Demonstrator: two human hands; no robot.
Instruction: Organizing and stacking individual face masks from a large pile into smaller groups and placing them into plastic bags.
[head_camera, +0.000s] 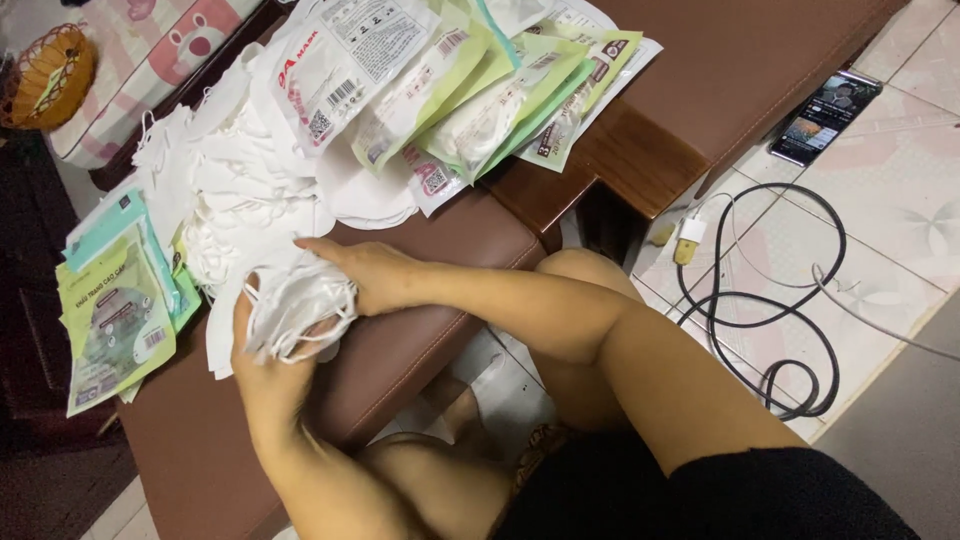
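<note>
My left hand (262, 365) grips a bundle of white face masks (298, 305) from below, over the brown padded bench (420, 335). From the right, my right hand (368, 270) lies across the top of the same bundle, fingers pointing left. A big loose heap of white masks (235, 190) lies just behind the hands. Several flat green and white packets (470, 90) fan out at the back of the bench. A smaller stack of green and teal packets (118, 300) lies to the left of my left hand.
A phone (826, 116) with a lit screen lies on the tiled floor at the right. A black cable (790, 310) coils beside it, with a white charger plug (688, 238). A woven basket (45, 78) sits at the far left.
</note>
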